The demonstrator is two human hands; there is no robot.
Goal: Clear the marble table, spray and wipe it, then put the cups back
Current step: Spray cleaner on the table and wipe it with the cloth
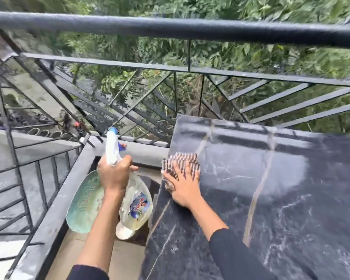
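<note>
The black marble table (261, 199) with pale veins fills the right half of the view and carries nothing but a cloth. My right hand (183, 185) lies flat with spread fingers on a folded brown-and-white striped cloth (180, 161), pressing it onto the table near its left edge. My left hand (114, 174) grips the neck of a clear spray bottle (135, 205) with a white and blue trigger head, held in the air left of the table. No cups are in view.
A teal mesh basket (83, 201) and a white object (124, 232) sit on the floor below the bottle. A black metal balcony railing (170, 27) runs across the far side and the left, with green trees beyond.
</note>
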